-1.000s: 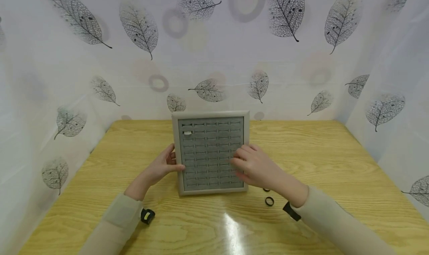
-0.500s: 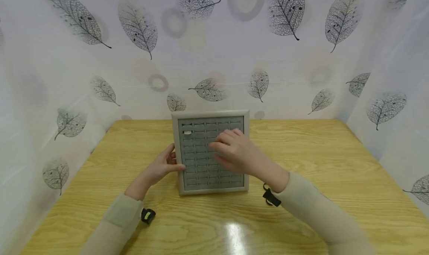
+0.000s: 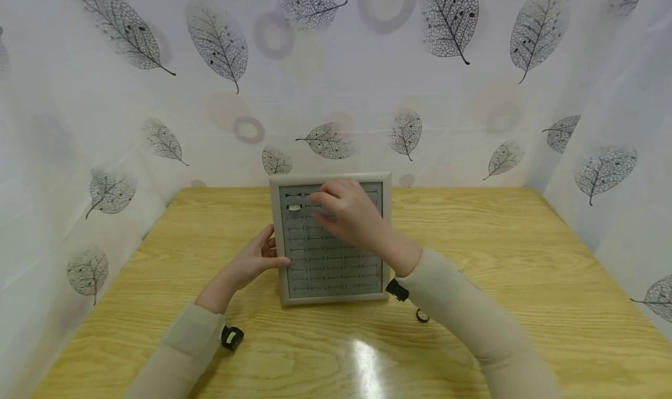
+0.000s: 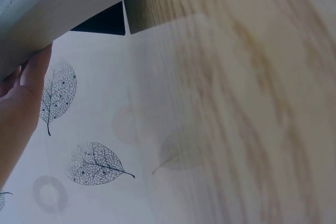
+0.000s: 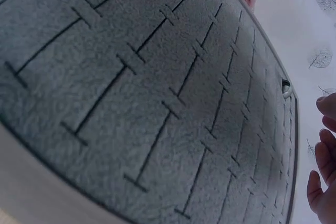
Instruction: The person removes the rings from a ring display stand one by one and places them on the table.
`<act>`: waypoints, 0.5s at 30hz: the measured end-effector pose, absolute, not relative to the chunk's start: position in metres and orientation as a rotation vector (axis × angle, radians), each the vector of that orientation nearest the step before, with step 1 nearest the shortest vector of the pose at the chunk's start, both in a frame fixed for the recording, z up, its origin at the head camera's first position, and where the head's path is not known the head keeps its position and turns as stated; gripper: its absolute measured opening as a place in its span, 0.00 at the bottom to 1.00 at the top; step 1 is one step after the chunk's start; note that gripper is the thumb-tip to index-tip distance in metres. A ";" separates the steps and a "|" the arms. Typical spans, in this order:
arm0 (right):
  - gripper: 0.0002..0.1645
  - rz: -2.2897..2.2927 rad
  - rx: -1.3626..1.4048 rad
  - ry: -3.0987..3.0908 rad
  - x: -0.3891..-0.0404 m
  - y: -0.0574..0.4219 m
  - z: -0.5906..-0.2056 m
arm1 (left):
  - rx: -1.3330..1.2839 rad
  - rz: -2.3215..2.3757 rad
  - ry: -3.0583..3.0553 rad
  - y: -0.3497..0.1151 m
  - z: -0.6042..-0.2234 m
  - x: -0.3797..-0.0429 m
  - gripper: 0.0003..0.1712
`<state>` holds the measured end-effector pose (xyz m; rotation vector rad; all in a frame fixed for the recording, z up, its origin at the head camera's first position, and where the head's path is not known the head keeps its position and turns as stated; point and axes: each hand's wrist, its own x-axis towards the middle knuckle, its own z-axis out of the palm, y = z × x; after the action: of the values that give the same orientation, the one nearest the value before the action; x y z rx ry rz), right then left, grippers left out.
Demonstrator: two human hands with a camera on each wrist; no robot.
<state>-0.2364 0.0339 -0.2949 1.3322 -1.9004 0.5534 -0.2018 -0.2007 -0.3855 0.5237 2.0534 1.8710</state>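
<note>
A ring display board (image 3: 336,270), grey and slotted with a pale frame, stands upright on the table. My left hand (image 3: 253,260) grips its left edge, thumb on the front and fingers behind. A silver ring (image 3: 294,207) sits in a left-column slot, second row; it also shows in the right wrist view as a small ring (image 5: 286,89). The slot above it looks darker. My right hand (image 3: 349,209) hovers before the board's upper middle, thumb and index finger apart. No ring shows in its fingers (image 5: 326,150). A black ring (image 3: 422,315) lies on the table.
The wooden table (image 3: 294,352) reaches back to a leaf-patterned curtain (image 3: 336,95) that also hangs along both sides. The right sleeve (image 3: 446,294) covers part of the table beside the black ring.
My right hand has moved up and left across the board, from its right edge to the upper middle. The second black ring is now out of sight near the right sleeve. The left hand stays still.
</note>
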 end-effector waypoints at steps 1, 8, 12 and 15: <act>0.10 0.552 1.327 -1.903 -0.238 0.031 -0.296 | 0.526 1.873 2.050 -0.201 -0.386 -0.202 0.48; 0.09 0.507 1.292 -1.936 -0.242 0.017 -0.303 | 0.555 1.866 2.044 -0.201 -0.387 -0.202 0.49; 0.08 0.436 1.260 -1.947 -0.242 0.010 -0.305 | 0.558 1.864 2.047 -0.201 -0.388 -0.202 0.49; 0.08 0.386 1.247 -1.950 -0.241 0.007 -0.306 | 0.555 1.864 2.044 -0.201 -0.387 -0.202 0.49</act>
<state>-0.2407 0.0068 -0.3061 1.2472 -1.9498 0.3859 -0.2016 -0.2008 -0.3872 0.5553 2.0443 1.8645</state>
